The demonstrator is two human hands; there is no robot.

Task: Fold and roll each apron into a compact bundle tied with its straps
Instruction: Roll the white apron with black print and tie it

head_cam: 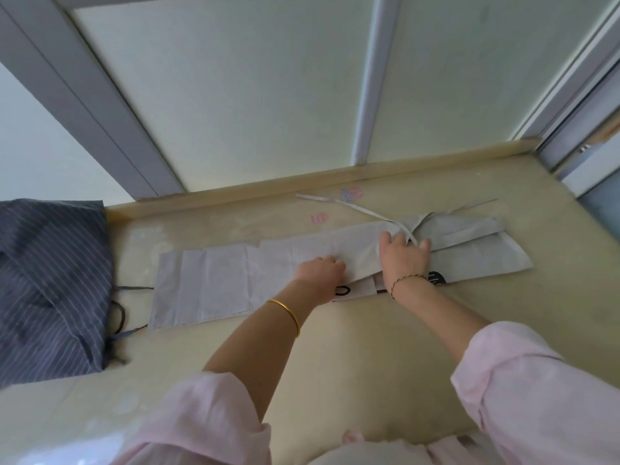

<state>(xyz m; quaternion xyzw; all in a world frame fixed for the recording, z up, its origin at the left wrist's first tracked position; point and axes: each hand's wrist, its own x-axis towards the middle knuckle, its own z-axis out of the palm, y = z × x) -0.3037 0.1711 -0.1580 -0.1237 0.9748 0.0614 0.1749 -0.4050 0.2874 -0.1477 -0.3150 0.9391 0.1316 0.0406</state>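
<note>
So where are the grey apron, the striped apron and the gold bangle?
grey apron (214,280): head view, flat left part of the folded strip.
striped apron (50,280): head view, middle of the dark heap.
gold bangle (289,310): head view, band across the left wrist.

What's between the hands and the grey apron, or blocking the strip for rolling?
Nothing between them: left hand and right hand both rest on the folded light grey fabric apron. Its pale strap crosses the strip by the right hand. The dark blue striped apron lies off its left end.
</note>
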